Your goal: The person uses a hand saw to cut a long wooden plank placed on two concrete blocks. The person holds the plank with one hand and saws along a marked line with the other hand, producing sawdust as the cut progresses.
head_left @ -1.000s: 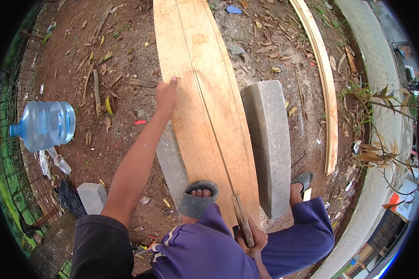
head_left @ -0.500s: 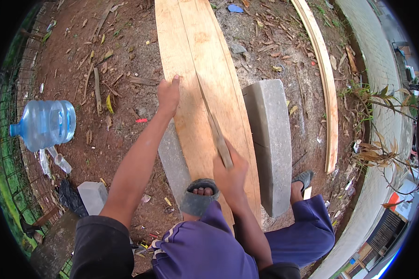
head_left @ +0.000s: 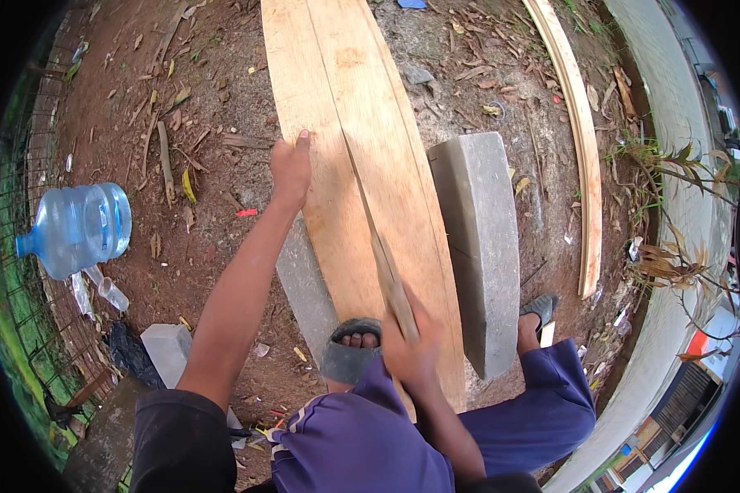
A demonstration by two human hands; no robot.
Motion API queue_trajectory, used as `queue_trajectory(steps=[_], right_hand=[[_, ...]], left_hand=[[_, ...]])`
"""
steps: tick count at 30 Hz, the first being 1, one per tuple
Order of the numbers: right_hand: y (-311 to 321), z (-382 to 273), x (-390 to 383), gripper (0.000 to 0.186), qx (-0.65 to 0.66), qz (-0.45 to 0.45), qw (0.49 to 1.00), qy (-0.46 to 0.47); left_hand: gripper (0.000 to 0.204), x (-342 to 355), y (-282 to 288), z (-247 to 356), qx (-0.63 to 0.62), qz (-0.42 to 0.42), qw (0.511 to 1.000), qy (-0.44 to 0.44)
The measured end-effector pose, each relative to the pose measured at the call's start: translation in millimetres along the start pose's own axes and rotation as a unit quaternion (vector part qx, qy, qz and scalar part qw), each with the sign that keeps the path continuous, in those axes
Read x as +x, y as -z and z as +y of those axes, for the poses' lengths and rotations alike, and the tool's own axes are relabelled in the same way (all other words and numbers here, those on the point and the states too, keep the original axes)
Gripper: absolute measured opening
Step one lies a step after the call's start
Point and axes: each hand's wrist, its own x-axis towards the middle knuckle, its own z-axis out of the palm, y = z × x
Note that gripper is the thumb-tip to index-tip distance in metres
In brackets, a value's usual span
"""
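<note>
Lying on its side on the bare dirt ground (head_left: 214,107) at far left is a large clear-blue water jug (head_left: 80,228), neck pointing left; it looks empty or nearly so, contents not resolvable. A crumpled clear plastic bottle (head_left: 107,292) lies just below it.

A wide pale wooden plank (head_left: 345,148) runs from the top of the frame down toward the person, resting across a grey concrete block (head_left: 304,287) beneath it. A second, larger concrete block (head_left: 481,246) stands just right of the plank. A sandalled foot (head_left: 352,349) presses on the plank's near end.

A handsaw (head_left: 382,255) sits in a cut line running lengthwise along the plank, blade angled up and away from the handle. The right hand (head_left: 411,353) is closed around the saw handle at the plank's near end, forearm coming up from the lower edge over the purple trousers (head_left: 362,444). The saw blade extends ahead of that hand along the kerf.

The left hand (head_left: 290,168) is well ahead of the saw, at the plank's left edge, palm down, fingers curled over the edge with the thumb on top; it grips the plank. Left arm fully extended, nearly straight.

A narrow wooden strip (head_left: 580,156) lies on the ground at right, well apart from the plank. A small grey block (head_left: 168,349) sits at lower left.
</note>
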Motion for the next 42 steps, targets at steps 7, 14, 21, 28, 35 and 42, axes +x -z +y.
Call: queue_trajectory(steps=[7,14,21,28,35,42], right_hand=[[9,-8,-7,0.048,-0.005,-0.008,1.000,-0.017],[31,-1,-44,0.053,0.032,-0.004,0.999,-0.005],[-20,-9,51,0.049,0.011,-0.019,0.999,-0.025],[63,-16,-80,0.049,-0.022,-0.060,0.997,-0.054],[-36,-5,88,0.047,0.027,0.009,1.000,-0.005],[48,-16,-76,0.051,0.004,-0.032,0.997,-0.071]], left_hand=[[0.028,7,0,-7,-0.088,0.009,0.996,-0.017],[0.028,-1,-3,-1,-0.072,-0.001,0.997,-0.005],[0.027,4,3,-5,-0.078,-0.011,0.997,-0.010],[0.028,-8,5,2,-0.060,0.003,0.998,0.003],[0.028,0,0,-2,-0.039,-0.020,0.999,-0.001],[0.031,1,2,1,-0.066,0.008,0.998,-0.008]])
